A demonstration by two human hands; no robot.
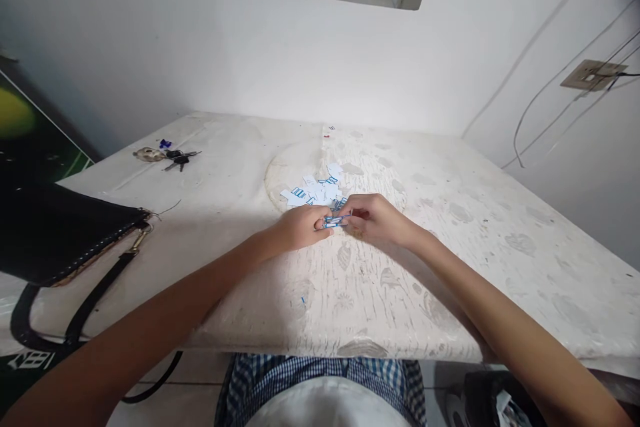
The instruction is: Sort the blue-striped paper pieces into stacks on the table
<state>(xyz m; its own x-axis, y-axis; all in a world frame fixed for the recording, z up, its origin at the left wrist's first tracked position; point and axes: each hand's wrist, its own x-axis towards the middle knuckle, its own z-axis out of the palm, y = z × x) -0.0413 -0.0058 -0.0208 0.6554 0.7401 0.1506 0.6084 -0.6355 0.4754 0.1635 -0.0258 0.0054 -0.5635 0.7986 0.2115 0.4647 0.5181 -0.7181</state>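
Both hands meet near the middle of the table, pinching a small piece of white paper with blue print [335, 221] between them. My left hand [303, 227] is closed on its left end. Fingers and thumb of my right hand [375, 219] grip the right end. Just beyond the hands lies a loose pile of paper scraps [320, 192], white with blue markings, partly hidden by my fingers. Whether the held piece is folded or torn is too small to tell.
A black bag [65, 233] with a strap lies at the table's left edge. Keys [180, 159] and a metal padlock [149, 154] are at the back left. A tiny blue scrap [303, 300] sits near the front. Cables hang by a wall socket [593, 75].
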